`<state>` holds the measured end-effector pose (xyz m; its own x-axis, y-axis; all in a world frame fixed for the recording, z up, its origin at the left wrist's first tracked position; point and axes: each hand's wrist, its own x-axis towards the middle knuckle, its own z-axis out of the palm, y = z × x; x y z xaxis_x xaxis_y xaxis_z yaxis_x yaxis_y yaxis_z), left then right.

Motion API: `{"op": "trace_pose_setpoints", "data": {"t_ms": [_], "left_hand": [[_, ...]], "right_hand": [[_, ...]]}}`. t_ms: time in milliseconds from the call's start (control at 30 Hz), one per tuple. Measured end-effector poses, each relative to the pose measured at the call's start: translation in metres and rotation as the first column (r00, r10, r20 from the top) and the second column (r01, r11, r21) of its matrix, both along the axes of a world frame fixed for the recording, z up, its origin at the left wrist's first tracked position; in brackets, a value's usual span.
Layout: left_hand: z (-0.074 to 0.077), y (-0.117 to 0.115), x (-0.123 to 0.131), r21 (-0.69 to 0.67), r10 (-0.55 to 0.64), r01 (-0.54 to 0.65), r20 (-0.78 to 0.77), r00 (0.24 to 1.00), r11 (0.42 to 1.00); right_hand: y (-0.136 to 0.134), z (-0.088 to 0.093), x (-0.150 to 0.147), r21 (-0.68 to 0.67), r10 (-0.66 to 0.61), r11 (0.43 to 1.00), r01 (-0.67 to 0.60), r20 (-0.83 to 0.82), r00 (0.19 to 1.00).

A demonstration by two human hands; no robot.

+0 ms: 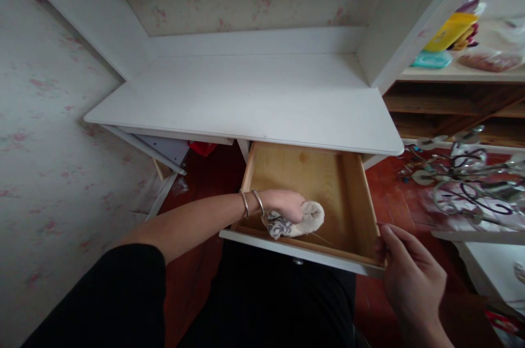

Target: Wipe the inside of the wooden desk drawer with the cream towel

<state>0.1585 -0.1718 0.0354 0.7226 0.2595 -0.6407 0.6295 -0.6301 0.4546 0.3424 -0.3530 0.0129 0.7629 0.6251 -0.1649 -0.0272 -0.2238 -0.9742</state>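
One wall [36,173], far left, is showing floral paper. One red item [202,148], too unclear to ID, is lying under one flat white desk [246,96]. Two thin, round metal bangles [258,201] are circling the left wrist. Left hand [289,206] is gripping one rag [315,219], fingers closed on it: off-white, fuzzy, curled at right, greyish and bunched at left. Rag is sitting inside one plain wood drawer [305,170], front-left. Drawer is standing pulled out; one small knob [298,261] is sticking out of its white front. Right hand [410,260] is pinching drawer's right side near the front corner, fingers bent. One chandelier [467,189], dark curled arms, is resting far right.
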Motion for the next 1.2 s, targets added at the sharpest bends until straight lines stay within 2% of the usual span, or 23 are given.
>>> {"op": "trace_pose_setpoints", "data": {"t_ms": [100, 267, 433, 633, 733, 867, 967, 1033, 1100, 1200], "left_hand": [[-0.012, -0.003, 0.004, 0.032, 0.11, -0.113, 0.089, 0.99, 0.993], [-0.025, 0.001, 0.015, -0.061, 0.332, -0.326, 0.219, 0.918, 0.943], [-0.036, 0.0, 0.03, -0.112, 0.44, -0.427, 0.317, 0.84, 0.897], [-0.05, -0.01, 0.063, -0.211, 0.554, -0.519, 0.443, 0.705, 0.828], [-0.052, -0.01, 0.072, -0.187, 0.538, -0.516, 0.462, 0.705, 0.836], [-0.049, 0.002, 0.062, -0.156, 0.468, -0.452, 0.476, 0.745, 0.878], [-0.045, 0.016, 0.047, -0.17, 0.469, -0.444, 0.46, 0.753, 0.88], [-0.042, 0.027, 0.035, -0.214, 0.52, -0.475, 0.394, 0.758, 0.854], [-0.04, 0.036, 0.022, -0.309, 0.593, -0.51, 0.323, 0.737, 0.803], [-0.04, 0.046, 0.004, -0.476, 0.682, -0.522, 0.268, 0.68, 0.707]], "right_hand": [[-0.001, -0.002, 0.001, 0.003, 0.01, 1.0, -0.009, -0.022, 1.0], [-0.007, -0.003, 0.002, 0.023, 0.043, 0.999, -0.043, -0.006, 0.999], [-0.01, -0.004, 0.002, 0.055, 0.044, 0.997, -0.044, 0.015, 0.999], [-0.007, -0.005, 0.006, 0.048, 0.038, 0.998, -0.039, 0.009, 0.999], [-0.007, -0.003, 0.008, 0.066, 0.043, 0.997, -0.041, -0.019, 0.999], [-0.007, -0.002, 0.01, 0.092, 0.05, 0.995, -0.045, -0.052, 0.997], [-0.007, -0.003, 0.009, 0.083, 0.062, 0.995, -0.058, -0.047, 0.997], [-0.006, -0.002, 0.009, 0.059, 0.078, 0.995, -0.076, -0.029, 0.997], [-0.003, -0.002, 0.01, 0.019, 0.121, 0.992, -0.121, 0.002, 0.993], [0.005, -0.001, 0.014, -0.111, 0.281, 0.955, -0.274, 0.051, 0.958]]}}
